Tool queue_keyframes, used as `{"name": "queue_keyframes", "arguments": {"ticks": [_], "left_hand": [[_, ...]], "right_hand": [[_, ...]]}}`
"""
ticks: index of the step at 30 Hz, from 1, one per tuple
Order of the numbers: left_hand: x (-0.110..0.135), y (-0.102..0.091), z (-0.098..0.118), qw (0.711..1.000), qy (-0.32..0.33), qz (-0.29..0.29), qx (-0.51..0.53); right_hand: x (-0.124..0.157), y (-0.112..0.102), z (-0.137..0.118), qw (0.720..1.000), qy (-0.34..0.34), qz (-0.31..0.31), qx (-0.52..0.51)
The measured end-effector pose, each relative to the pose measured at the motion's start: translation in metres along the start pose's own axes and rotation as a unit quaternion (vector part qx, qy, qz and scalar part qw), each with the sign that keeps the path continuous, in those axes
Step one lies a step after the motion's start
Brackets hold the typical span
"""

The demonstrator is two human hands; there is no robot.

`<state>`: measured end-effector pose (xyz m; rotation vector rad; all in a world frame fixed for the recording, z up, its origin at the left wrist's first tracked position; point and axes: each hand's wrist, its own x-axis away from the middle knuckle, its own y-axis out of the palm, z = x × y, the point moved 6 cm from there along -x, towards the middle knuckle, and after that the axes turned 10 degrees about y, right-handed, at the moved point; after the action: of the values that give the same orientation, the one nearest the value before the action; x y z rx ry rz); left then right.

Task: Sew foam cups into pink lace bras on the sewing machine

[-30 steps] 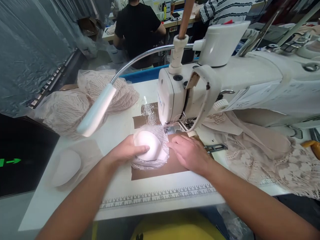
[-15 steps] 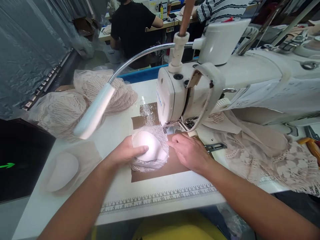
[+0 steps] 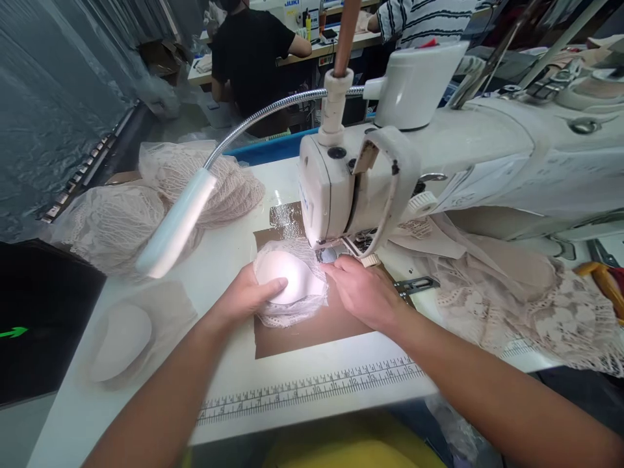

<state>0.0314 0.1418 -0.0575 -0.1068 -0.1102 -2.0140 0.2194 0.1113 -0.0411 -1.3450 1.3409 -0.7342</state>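
Smooth matt foam cup (image 3: 287, 281); open-mesh lace (image 3: 292, 315); glossy white tabletop (image 3: 229, 260); ribbed metal lamp neck (image 3: 258, 117).

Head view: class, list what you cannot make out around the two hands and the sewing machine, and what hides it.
All in the head view:
- The needle: hidden behind the sewing machine head, just above the right hand.
- Fingers of the left hand: under the foam cup it grips.
- The yellow-handled tool: cut off by the right edge.
- Numbers on the ruler: too small.
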Motion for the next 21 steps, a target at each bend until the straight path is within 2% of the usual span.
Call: {"name": "queue_keyframes", "arguments": {"ticks": [8,16,21], "left_hand": [[0.000,-0.001,-0.003,1.000,0.019,-0.003,0.002],[-0.003,-0.007,-0.003,0.998,0.057,0.035,-0.020],[-0.004,-0.011,-0.002,0.995,0.063,0.070,-0.030]], "right_hand": [[0.003,-0.004,-0.004,0.999,-0.028,-0.003,-0.018],[0.000,-0.002,-0.004,1.000,-0.001,-0.020,-0.006],[0.000,-0.003,0.001,0.998,-0.002,-0.020,-0.051]]}}
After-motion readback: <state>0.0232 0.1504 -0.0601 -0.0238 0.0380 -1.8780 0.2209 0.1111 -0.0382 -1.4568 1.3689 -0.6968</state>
